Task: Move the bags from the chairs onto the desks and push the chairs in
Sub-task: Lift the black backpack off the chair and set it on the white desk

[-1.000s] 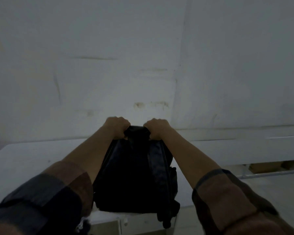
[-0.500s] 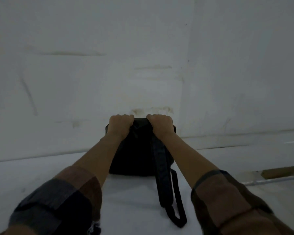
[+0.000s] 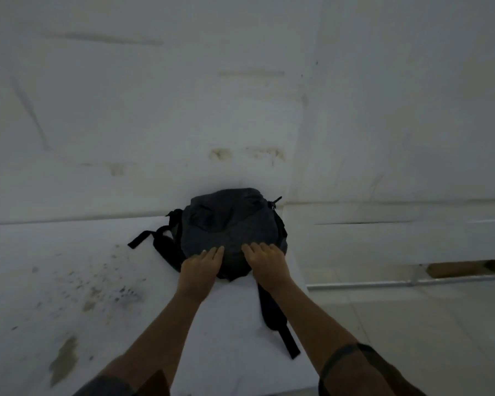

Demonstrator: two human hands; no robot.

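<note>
A dark backpack [image 3: 232,224] lies flat on the white desk [image 3: 69,267], close to the wall and near the desk's right end. One strap sticks out to its left, another strap [image 3: 277,318] trails toward me on the right. My left hand [image 3: 202,267] rests with straight fingers on the bag's near edge. My right hand [image 3: 266,261] lies beside it, fingers flat on the bag. No chair is in view.
The desk top carries dark stains [image 3: 97,287] on its left part. A white wall [image 3: 240,95] rises right behind the bag. Right of the desk is pale floor [image 3: 412,324], with a metal bar [image 3: 383,282] and a wooden piece [image 3: 463,267] low by the wall.
Both hands have let go of the bag's top. The bag has gone from upright to lying flat on the desk by the wall, and my fingers now rest flat on it.
</note>
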